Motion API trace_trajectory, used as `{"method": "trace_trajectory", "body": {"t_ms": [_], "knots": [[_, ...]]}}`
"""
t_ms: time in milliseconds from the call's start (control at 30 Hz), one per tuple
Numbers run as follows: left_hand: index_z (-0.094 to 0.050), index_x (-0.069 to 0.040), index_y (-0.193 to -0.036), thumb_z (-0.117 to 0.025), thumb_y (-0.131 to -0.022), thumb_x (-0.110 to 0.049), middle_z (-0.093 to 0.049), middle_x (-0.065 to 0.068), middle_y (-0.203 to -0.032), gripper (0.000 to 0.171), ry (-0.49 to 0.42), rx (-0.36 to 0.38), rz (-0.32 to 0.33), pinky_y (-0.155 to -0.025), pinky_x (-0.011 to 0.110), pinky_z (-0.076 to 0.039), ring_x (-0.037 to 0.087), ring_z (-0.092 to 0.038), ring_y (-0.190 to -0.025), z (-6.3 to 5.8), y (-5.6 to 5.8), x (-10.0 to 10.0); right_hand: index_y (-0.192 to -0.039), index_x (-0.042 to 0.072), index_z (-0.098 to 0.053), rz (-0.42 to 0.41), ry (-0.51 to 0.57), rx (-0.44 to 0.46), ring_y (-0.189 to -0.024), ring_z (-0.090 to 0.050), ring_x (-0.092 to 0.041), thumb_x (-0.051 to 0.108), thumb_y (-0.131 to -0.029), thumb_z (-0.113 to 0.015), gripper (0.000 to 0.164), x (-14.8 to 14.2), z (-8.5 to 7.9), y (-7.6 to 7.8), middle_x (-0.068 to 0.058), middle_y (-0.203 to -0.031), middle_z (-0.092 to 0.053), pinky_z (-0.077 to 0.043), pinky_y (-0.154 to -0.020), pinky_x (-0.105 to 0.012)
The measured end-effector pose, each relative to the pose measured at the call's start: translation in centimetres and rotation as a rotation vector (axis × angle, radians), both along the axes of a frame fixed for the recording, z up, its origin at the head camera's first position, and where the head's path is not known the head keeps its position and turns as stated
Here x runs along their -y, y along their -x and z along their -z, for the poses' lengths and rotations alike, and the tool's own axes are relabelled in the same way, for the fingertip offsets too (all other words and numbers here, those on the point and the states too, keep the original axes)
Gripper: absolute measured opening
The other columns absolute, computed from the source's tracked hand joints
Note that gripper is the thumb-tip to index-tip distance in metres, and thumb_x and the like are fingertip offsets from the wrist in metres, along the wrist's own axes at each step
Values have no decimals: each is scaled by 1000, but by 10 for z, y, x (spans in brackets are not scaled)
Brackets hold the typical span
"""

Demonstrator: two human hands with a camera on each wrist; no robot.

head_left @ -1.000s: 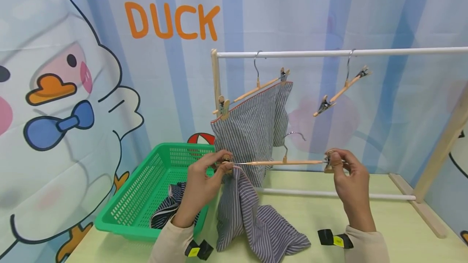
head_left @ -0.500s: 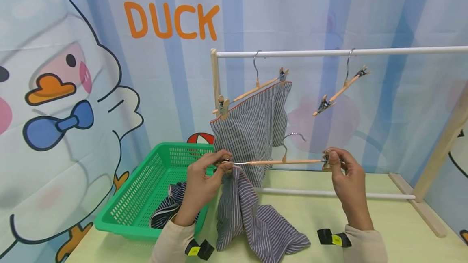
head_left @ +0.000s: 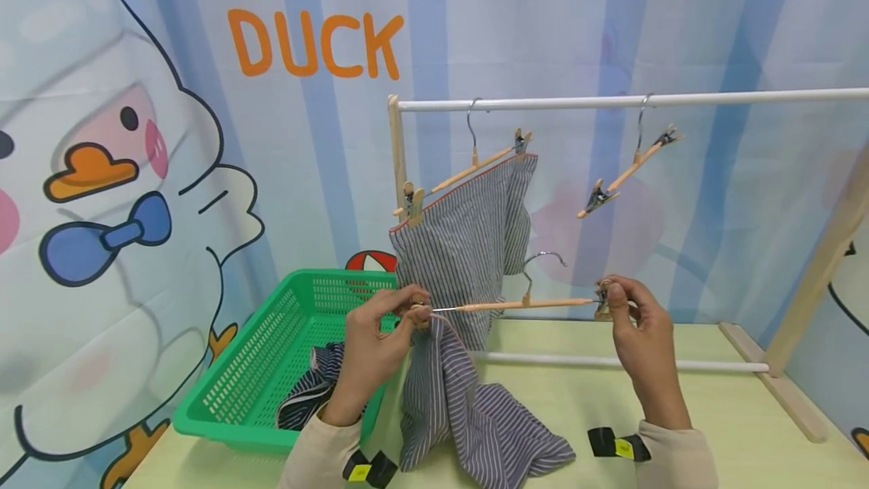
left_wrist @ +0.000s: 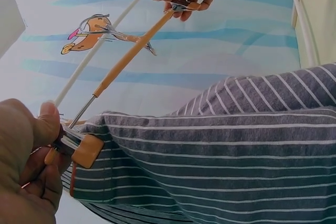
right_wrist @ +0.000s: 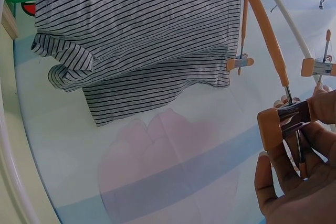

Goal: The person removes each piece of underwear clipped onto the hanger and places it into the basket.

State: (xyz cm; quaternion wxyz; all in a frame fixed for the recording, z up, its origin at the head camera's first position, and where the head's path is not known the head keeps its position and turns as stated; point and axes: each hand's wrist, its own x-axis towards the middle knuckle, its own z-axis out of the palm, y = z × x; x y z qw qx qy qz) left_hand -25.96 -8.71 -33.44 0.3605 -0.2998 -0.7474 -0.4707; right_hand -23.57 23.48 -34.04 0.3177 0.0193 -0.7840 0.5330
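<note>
– Green basket (head_left: 234, 431) far left on the table (head_left: 740, 444), then the left hand (head_left: 380, 338) pinching a clip (left_wrist: 88, 151) that bites the striped cloth (head_left: 475, 413)!
– And that cloth spills onto the table! The hanger (head_left: 526, 304) stretches rightward, where the right hand (head_left: 645, 334) grips its other clip (right_wrist: 270, 129)!

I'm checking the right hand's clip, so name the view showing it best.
Right wrist view: the clip appears largest, in the right hand. The head view shows it small, partly covered by the hand; the left wrist view, small, at the far end of the hanger.
</note>
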Motion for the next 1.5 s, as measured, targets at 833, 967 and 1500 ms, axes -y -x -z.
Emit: {"method": "trace_trajectory", "body": {"t_ms": [833,967,1500], "knots": [[-78,-5,-103,-73,-88,-5,-76,8,-94,16,-38,-38,34,-67,26,-52,14,-60,-75,2,0,-1,-131,10,-60,-19,7,5,-109,-50,8,32,-107,-44,37,-1,0,0,27,-113,-57,-40,-89,-16],[-78,-4,-102,-74,-87,-4,-76,9,-92,16,-55,-40,39,-67,26,-51,14,-60,-75,2,0,-2,-131,9,-60,-21,12,3,-109,-50,9,31,-106,-44,37,1,-1,0,28,-112,-56,-39,-91,-15],[-79,-3,-99,-74,-86,-2,-76,11,-89,14,-87,-63,42,-65,24,-50,15,-59,-74,3,1,-1,-131,8,-60,-32,23,-32,-109,-51,7,30,-106,-44,37,4,-3,0,27,-112,-56,-38,-92,-15]]}}
